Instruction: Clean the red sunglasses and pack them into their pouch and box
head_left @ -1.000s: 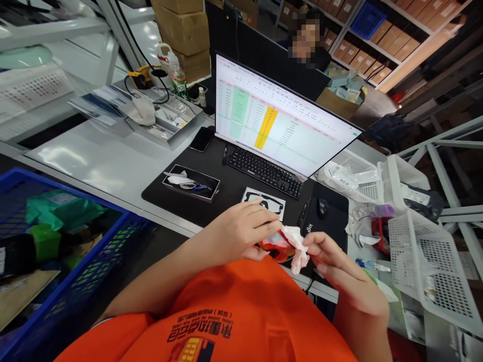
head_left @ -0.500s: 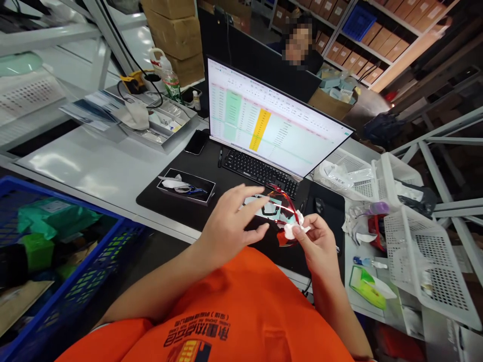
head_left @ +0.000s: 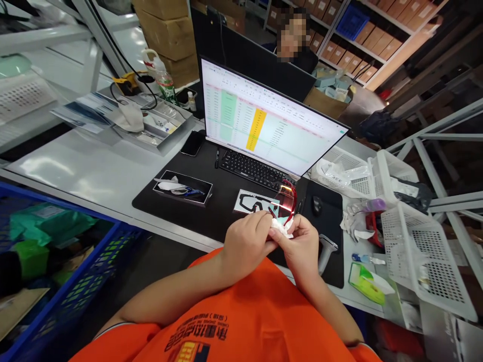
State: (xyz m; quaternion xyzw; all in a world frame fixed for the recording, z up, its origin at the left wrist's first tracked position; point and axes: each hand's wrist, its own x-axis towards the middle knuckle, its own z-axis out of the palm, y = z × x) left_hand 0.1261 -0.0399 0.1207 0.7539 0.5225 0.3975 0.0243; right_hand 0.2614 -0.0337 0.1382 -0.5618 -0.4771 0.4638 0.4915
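Observation:
Red-framed glasses [head_left: 290, 195] with a shiny reddish lens are held upright in front of my body. A crumpled white tissue [head_left: 282, 229] is wrapped against their lower part. My right hand [head_left: 304, 249] pinches tissue and glasses between thumb and fingers. My left hand [head_left: 247, 241] is closed, its curled fingers meeting the left side of the glasses beside the tissue; its fingertips are partly hidden. Behind them on the black mat lies a white card or box [head_left: 247, 202] printed with a black goggle-like outline.
A monitor [head_left: 271, 120] and keyboard [head_left: 251, 168] stand ahead. An open black box [head_left: 181, 200] holds cloth and something blue. A grey handheld device [head_left: 326, 251] and mouse [head_left: 317, 205] lie right, near white baskets [head_left: 437, 266]. A blue crate [head_left: 101, 281] stands left; a person sits beyond the monitor.
My left hand has gone from spread fingers to closed, moving right and down to the glasses. My right hand has shifted slightly left, uncovering the grey handheld device.

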